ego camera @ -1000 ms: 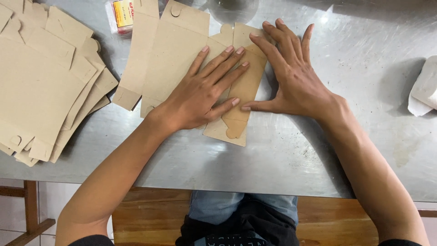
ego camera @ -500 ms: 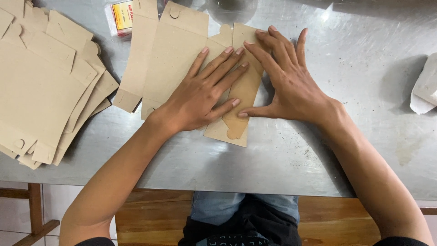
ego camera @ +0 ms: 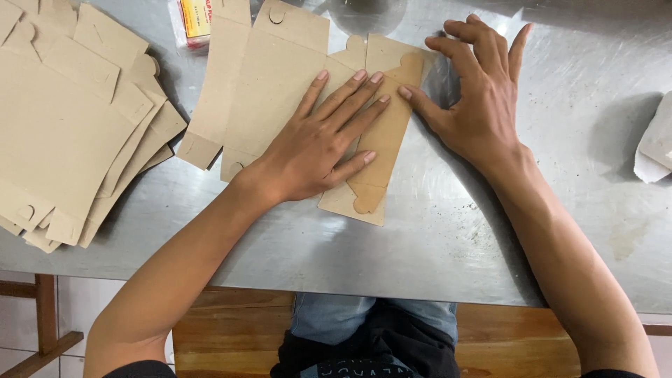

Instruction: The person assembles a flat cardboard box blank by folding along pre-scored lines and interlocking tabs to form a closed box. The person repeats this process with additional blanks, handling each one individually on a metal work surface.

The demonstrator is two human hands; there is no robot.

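While my left hand (ego camera: 318,150) stays flat on the cardboard blank (ego camera: 280,98), my right hand (ego camera: 479,105) has slid off to the right since a second ago — before, its palm lay on the folded panel, now it rests mostly on the bare steel surface (ego camera: 434,245) with only the thumb tip at the panel's right edge. Judging from that, the crease is pressed down and the right hand is letting go of it.

Fingers: left ones spread, palm down, tips reaching across the folded flap (ego camera: 378,150), pinning it; right ones spread and slightly curled over the blank's top right corner, gripping nothing.

Blank lies flat on the surface at centre, tilted — under my left palm, just left of my right thumb. Stack of unfolded blanks (ego camera: 70,126) sits well apart at far left. Small yellow packet (ego camera: 192,17) above, white thing (ego camera: 658,143) at right edge — can't tell what it is.
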